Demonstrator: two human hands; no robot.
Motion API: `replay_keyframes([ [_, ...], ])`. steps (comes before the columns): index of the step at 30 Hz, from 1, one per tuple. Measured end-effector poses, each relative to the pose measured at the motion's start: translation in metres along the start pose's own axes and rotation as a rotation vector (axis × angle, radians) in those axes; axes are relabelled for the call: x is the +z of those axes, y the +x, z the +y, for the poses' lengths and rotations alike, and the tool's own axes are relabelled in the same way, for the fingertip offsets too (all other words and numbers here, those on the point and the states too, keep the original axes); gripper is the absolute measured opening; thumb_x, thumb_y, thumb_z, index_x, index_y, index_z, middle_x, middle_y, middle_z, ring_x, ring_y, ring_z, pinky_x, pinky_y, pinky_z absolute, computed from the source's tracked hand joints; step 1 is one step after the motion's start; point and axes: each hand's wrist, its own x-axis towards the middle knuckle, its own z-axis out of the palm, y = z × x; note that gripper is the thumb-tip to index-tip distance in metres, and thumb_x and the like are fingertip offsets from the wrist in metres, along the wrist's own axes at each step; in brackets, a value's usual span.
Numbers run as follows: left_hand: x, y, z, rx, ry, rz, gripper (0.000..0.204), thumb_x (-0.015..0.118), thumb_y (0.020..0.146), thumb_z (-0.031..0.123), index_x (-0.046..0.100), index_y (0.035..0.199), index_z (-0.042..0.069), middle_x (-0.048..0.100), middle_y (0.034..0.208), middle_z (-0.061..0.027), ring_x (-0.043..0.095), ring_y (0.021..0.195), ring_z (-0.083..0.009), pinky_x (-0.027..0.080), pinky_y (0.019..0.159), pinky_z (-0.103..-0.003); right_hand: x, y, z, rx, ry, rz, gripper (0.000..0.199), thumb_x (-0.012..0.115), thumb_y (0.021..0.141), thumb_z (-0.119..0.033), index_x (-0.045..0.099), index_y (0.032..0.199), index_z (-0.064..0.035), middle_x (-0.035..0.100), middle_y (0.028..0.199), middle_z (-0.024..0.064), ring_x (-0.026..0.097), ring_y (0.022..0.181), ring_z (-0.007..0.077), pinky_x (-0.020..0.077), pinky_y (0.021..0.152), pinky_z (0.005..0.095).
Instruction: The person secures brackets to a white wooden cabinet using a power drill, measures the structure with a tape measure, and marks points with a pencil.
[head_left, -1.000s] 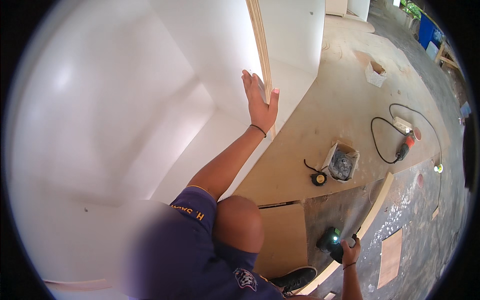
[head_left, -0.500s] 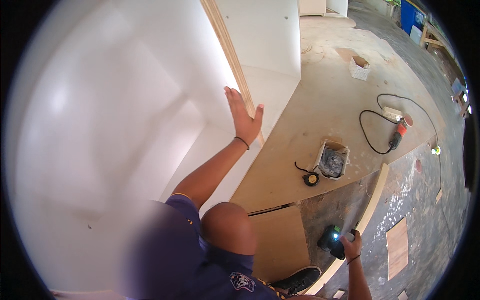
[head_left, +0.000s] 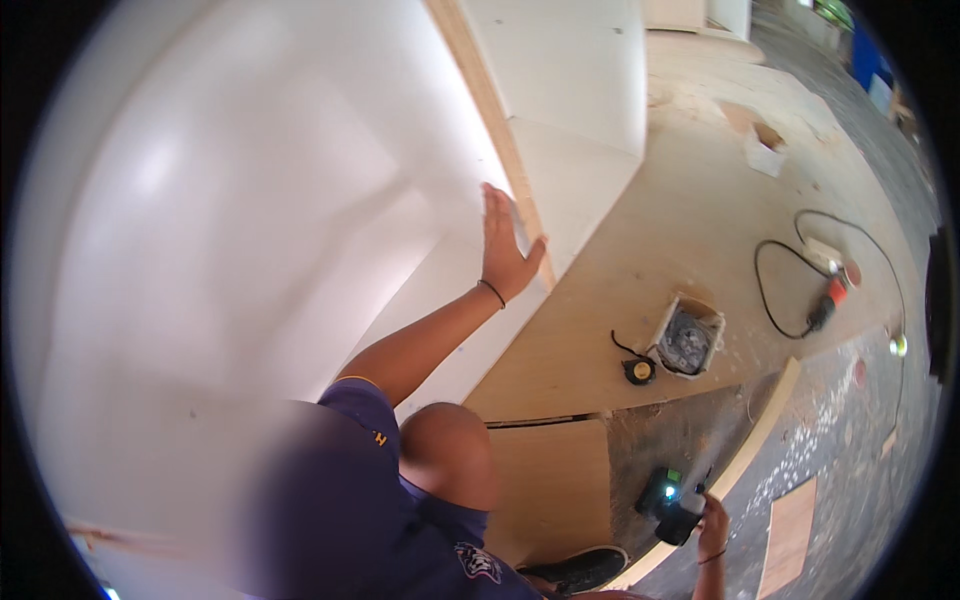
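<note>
My left hand (head_left: 510,255) reaches forward with its fingers stretched out and the thumb apart. It lies against the upright white panel, beside that panel's bare plywood edge (head_left: 490,105), and holds nothing. Low on the right, my right hand (head_left: 713,525) is closed around a black cordless drill (head_left: 680,522) with a grey collar and a thin bit at its front. A small light glows on the drill's foot, next to a green patch. The drill hangs over the floor and a long pale wood strip (head_left: 750,445); part of its grip is hidden.
White cabinet walls (head_left: 230,230) fill the left. On the plywood sheet (head_left: 580,330) are a tape measure (head_left: 639,371), an open box of small bagged parts (head_left: 688,340), a corded red-and-black power tool (head_left: 828,303), a power strip (head_left: 823,254) and a white box (head_left: 765,155).
The view has shifted, so most things sit farther right. My right hand has turned the drill, and its collar and bit now show more. My left hand stays at the panel.
</note>
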Motion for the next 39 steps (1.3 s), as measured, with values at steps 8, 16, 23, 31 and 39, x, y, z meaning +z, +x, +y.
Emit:
replay_keyframes([
  [8, -0.171, -0.067, 0.072, -0.306, 0.047, -0.161, 0.091, 0.072, 0.086, 0.019, 0.015, 0.156, 0.005, 0.003, 0.161, -0.0265, 0.016, 0.148, -0.0437, 0.029, 0.116, -0.045, 0.057, -0.021, 0.018, 0.046, 0.113, 0.092, 0.048, 0.067, 0.089, -0.01, 0.051, 0.133, 0.0006, 0.064, 0.118, 0.0102, 0.062, 0.105, 0.021, 0.0549, 0.082, 0.0326],
  [16, -0.38, -0.215, 0.163, -0.548, 0.829, 0.344, 0.085, 0.075, 0.08, 0.011, 0.029, 0.151, 0.004, 0.019, 0.158, -0.0269, 0.022, 0.146, -0.0435, 0.027, 0.117, -0.047, 0.094, 0.058, -0.037, 0.003, -0.092, -0.207, 0.05, 0.069, 0.088, -0.01, 0.051, 0.134, 0.0013, 0.063, 0.119, 0.0114, 0.062, 0.106, 0.0218, 0.0542, 0.084, 0.0339],
  [23, -0.496, -0.361, 0.217, -1.2, 0.697, 1.218, 0.1, 0.083, 0.076, 0.038, 0.025, 0.147, -0.003, 0.035, 0.146, -0.0251, 0.036, 0.137, -0.0356, 0.031, 0.112, -0.042, 0.121, 0.095, -0.07, -0.074, -0.225, -0.422, 0.052, 0.07, 0.088, -0.011, 0.05, 0.134, 0.0019, 0.063, 0.12, 0.0125, 0.062, 0.107, 0.0226, 0.0535, 0.086, 0.0351],
  [31, -0.53, -0.37, 0.153, -1.341, 0.959, 1.077, 0.051, 0.071, 0.085, 0.045, 0.056, 0.08, -0.003, 0.065, 0.077, -0.0203, 0.064, 0.074, -0.0391, 0.048, 0.069, -0.047, 0.139, 0.104, -0.083, -0.127, -0.29, -0.527, 0.055, 0.072, 0.087, -0.011, 0.049, 0.135, 0.0026, 0.062, 0.121, 0.0138, 0.061, 0.108, 0.0234, 0.0528, 0.088, 0.0364],
  [39, -0.55, -0.367, 0.175, -1.417, 0.826, 0.918, 0.048, 0.066, 0.088, 0.042, 0.058, 0.075, -0.003, 0.063, 0.074, -0.023, 0.063, 0.076, -0.0409, 0.048, 0.071, -0.046, 0.143, 0.094, -0.097, -0.162, -0.352, -0.546, 0.057, 0.073, 0.086, -0.012, 0.048, 0.135, 0.0033, 0.062, 0.122, 0.015, 0.061, 0.109, 0.0242, 0.0521, 0.09, 0.0377],
])
